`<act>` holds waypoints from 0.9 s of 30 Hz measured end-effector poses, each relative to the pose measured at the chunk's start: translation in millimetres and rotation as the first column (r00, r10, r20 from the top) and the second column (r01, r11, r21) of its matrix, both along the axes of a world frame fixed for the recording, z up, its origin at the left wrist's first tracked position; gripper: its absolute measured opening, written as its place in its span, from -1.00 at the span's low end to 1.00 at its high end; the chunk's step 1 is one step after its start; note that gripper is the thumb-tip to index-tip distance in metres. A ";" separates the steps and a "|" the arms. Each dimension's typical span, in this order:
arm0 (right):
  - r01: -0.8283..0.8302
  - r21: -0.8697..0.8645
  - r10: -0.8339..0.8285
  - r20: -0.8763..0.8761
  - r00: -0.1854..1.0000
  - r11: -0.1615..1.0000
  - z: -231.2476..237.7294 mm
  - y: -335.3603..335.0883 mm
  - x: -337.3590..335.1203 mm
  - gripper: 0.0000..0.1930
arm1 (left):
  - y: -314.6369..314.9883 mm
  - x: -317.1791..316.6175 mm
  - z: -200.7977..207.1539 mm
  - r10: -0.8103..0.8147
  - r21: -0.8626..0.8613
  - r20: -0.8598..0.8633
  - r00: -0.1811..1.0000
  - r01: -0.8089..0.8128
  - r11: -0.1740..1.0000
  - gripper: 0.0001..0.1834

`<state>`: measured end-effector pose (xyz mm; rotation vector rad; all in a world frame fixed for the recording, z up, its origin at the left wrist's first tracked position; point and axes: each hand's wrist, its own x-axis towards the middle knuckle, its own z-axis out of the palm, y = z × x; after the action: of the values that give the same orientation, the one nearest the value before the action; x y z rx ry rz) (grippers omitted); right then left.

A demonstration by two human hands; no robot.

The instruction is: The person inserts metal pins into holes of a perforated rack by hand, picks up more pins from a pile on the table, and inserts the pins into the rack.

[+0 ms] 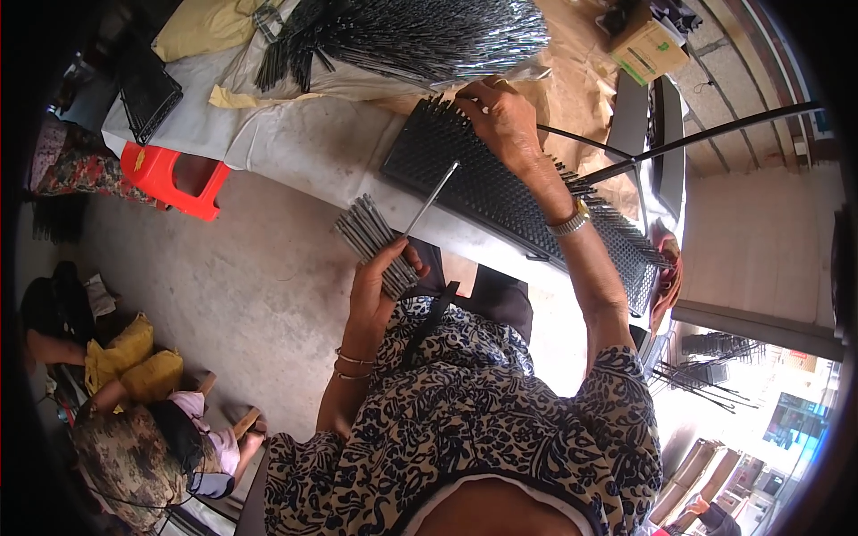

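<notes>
My left hand (380, 272) is wrapped round a bundle of thin grey metal rods (365, 225). One longer-looking rod (433, 196) slants up out of that hand, apart from the bundle. Over the far left part of a black board with rows of small holes (474, 179), my right hand (507, 125) has its thumb and finger pinched together at the row of upright rods along the far edge. Whatever is between those fingertips is too small and dark to make out. Dark rod ends (617, 219) stick up along the board's far edge.
A large heap of dark shiny rods (429, 40) lies on brown paper beyond the board. A red plastic stool (183, 179) stands at the table's left end, near a black tray (147, 98). Black bars (715, 129) cross at right. Another person (143, 447) sits at lower left.
</notes>
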<state>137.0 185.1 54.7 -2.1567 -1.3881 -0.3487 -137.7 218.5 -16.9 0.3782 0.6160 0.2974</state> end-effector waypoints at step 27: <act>0.182 0.274 0.233 -0.947 0.219 0.944 15.1 -69.0 -55.8 -0.73 | -10.9 34.1 19.1 -0.195 0.154 0.010 0.981 0.191 0.969 -0.88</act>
<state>81.1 116.1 69.8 -1.4415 -0.4856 0.7240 -103.7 207.7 2.2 0.5767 0.5288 0.1622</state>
